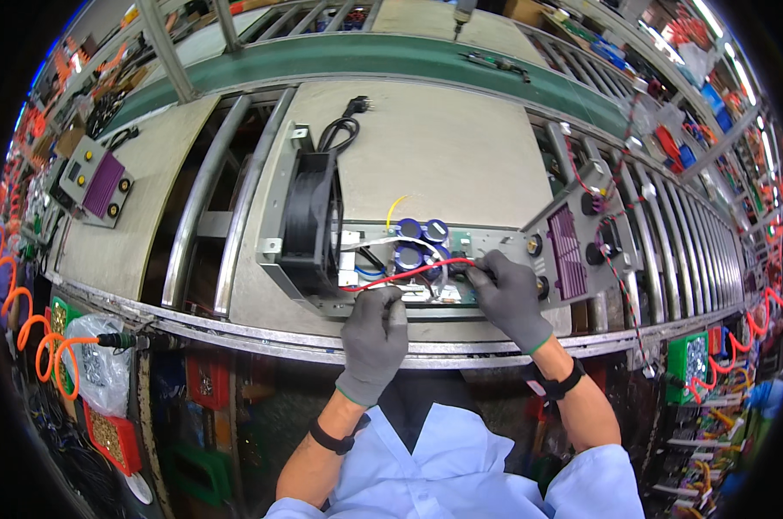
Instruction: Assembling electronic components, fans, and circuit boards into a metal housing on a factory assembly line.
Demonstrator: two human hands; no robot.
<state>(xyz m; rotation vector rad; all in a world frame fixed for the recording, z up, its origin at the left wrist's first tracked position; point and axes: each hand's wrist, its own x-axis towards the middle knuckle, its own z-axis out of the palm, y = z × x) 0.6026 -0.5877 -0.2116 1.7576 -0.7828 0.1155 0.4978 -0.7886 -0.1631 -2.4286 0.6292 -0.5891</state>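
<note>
Light-blue shirt (417, 471) at the lower edge, seen from the wearer's head. One grey-gloved right hand (512, 303), angled up and to the left, has its fingers pinched on one red cable (426, 270). One grey-gloved left hand (374, 346) points forward, its fingers bunched just beside that cable; whether they grip it, I cannot tell. Cable, four dark-blue cylinders (408, 258) and one black fan (309, 208) are in one metal chassis (493, 244) on the worktop (443, 138).

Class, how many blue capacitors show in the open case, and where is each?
4: back-left capacitor, back-right capacitor, front-left capacitor and front-right capacitor. Wires run across the group, so others may be hidden.
</note>
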